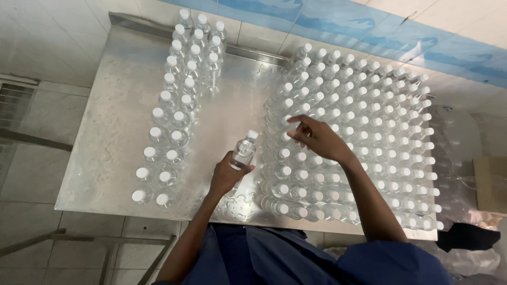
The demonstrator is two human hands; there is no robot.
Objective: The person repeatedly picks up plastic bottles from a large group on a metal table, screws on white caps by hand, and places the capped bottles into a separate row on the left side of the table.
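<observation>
L hand [226, 177]: fingers clamped round lower body of small clear water bottle [243, 152], white cap up, held above wet steel table [113, 142], btwn the two groups.
R hand [317, 138]: fingers apart, curled, hovering over caps of big bottle block [364, 142]; holds nothing.
Left rows [177, 121]: capped bottles, two to three across.
Handling: prob. light, thin-walled, wet so slippery; grip mid-body, not cap.
</observation>
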